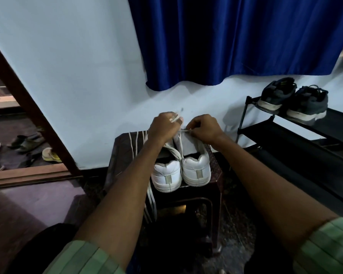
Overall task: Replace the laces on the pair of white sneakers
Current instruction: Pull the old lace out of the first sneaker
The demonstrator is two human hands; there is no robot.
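Two white sneakers stand side by side on a dark plastic stool (pixel 216 175), heels toward me: the left sneaker (pixel 166 175) and the right sneaker (pixel 196 169). My left hand (pixel 163 125) is raised above the toes and grips a white lace (pixel 175 117) that sticks up past its knuckles. My right hand (pixel 204 128) pinches another stretch of lace over the right sneaker's front. The eyelets are hidden behind both hands. Loose white laces (pixel 136 141) lie over the stool's back left, and more laces (pixel 151 202) hang off its front edge.
A black shoe rack (pixel 285 133) at the right carries a dark pair of sports shoes (pixel 293 99). A blue curtain (pixel 236 40) hangs on the wall behind. Sandals and shoes (pixel 28 143) lie on the floor past the doorway at the left.
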